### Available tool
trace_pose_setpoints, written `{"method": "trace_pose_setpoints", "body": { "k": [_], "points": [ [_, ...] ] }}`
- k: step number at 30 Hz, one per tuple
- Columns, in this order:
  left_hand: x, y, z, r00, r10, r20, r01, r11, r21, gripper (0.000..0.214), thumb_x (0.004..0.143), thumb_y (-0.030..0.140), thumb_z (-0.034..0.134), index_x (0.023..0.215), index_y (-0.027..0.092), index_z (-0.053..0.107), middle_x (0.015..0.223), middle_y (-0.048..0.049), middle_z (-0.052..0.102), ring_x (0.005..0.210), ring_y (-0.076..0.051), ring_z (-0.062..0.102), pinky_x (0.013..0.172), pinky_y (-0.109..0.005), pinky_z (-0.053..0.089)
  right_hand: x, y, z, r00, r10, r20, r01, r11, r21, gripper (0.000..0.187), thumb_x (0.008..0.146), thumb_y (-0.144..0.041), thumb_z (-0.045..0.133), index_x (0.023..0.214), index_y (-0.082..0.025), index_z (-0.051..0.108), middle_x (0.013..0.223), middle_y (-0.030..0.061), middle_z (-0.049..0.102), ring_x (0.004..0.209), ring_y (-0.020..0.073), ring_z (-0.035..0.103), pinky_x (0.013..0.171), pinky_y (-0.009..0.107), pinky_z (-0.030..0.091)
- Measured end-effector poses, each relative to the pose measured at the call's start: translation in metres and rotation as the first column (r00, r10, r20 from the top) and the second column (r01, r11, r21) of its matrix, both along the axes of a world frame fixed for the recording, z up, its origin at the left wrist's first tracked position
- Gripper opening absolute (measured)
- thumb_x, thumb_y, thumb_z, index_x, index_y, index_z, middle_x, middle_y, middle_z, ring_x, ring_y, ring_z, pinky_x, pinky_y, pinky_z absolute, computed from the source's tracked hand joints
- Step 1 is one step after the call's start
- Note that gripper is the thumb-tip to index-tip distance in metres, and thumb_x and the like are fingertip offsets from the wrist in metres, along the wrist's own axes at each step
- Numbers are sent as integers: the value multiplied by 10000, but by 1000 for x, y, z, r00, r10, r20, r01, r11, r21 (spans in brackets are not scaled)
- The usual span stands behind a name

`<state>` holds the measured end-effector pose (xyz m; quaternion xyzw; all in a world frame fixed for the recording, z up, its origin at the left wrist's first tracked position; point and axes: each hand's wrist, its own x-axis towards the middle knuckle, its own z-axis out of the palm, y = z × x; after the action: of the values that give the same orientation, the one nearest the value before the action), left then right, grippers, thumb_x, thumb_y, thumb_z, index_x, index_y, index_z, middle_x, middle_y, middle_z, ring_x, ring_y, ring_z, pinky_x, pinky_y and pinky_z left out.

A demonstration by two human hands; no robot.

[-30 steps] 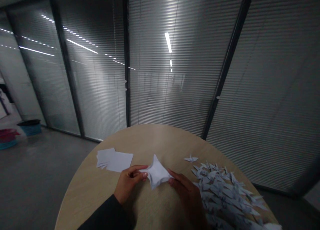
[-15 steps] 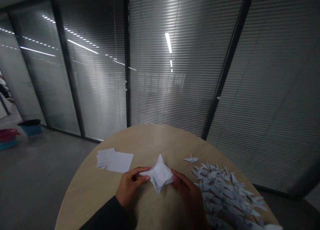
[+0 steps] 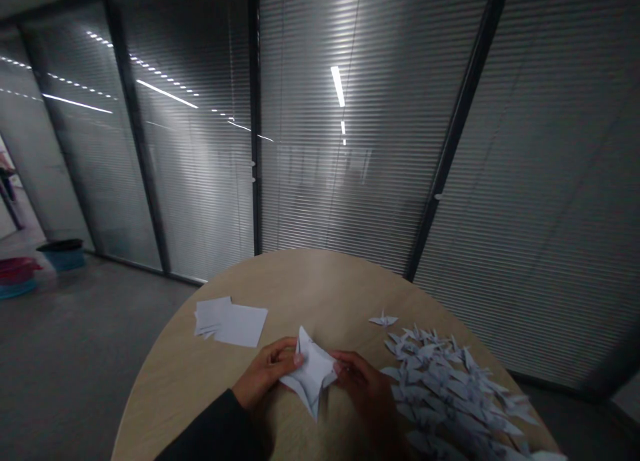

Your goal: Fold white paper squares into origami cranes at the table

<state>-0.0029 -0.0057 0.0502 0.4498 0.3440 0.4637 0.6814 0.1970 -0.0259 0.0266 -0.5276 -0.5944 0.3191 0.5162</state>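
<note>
A partly folded piece of white origami paper (image 3: 314,369), star-like with pointed corners, is held between both hands just over the table. My left hand (image 3: 267,369) pinches its left side, thumb on top and fingers behind. On the opposite side, my right hand (image 3: 361,379) grips the right corner between thumb and fingers. Off to the right lies a heap of folded paper cranes (image 3: 445,387), close beside my right hand. One single paper crane (image 3: 383,319) sits apart, above the heap.
The round wooden table (image 3: 310,274) carries a small stack of square white paper sheets (image 3: 241,324) at the left. Beyond it rises a glass partition with blinds (image 3: 340,201). Two bins stand on the floor at far left, a black-lined one (image 3: 63,254) and a red-lined one (image 3: 17,274).
The folded paper has turned and tilted, its lower point now nearer me and its top point shifted left. My right hand has moved slightly left with it.
</note>
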Motion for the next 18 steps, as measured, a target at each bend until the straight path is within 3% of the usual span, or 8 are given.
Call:
{"method": "trace_pose_setpoints", "body": {
  "k": [7, 10, 12, 18],
  "points": [
    [-5, -3, 2, 976, -181, 124, 198, 969, -146, 484, 589, 427, 867, 954, 134, 744, 810, -92, 728, 705, -236, 674, 602, -348, 567, -1, 3, -8, 995, -4, 96, 5, 1000, -9, 360, 771, -483, 542, 848, -207, 760, 783, 74, 766, 666, 216, 703, 645, 268, 560],
    [-4, 1, -6, 975, -224, 11, 223, 967, -123, 453, 587, 420, 870, 894, 107, 754, 738, -87, 722, 592, -181, 635, 563, -286, 502, -2, 2, -7, 992, 17, 125, -16, 1000, -13, 344, 769, -450, 525, 847, -206, 755, 768, 65, 765, 656, 206, 698, 608, 248, 543],
    [-3, 4, -13, 974, -208, -93, 202, 977, -71, 435, 517, 409, 911, 779, 97, 758, 678, -58, 708, 548, -132, 592, 565, -245, 439, -3, 1, -6, 986, 19, 167, -19, 1000, -2, 319, 766, -432, 526, 829, -216, 753, 754, 59, 766, 661, 211, 700, 604, 254, 534],
    [1, 6, -23, 954, -181, -240, 181, 983, -25, 518, 492, 592, 855, 619, 108, 723, 568, -19, 632, 504, -107, 493, 539, -251, 338, -12, -5, 0, 972, 6, 235, -19, 998, 53, 246, 774, -382, 542, 775, -250, 749, 774, 57, 771, 701, 226, 708, 659, 284, 535]
  ]
}}
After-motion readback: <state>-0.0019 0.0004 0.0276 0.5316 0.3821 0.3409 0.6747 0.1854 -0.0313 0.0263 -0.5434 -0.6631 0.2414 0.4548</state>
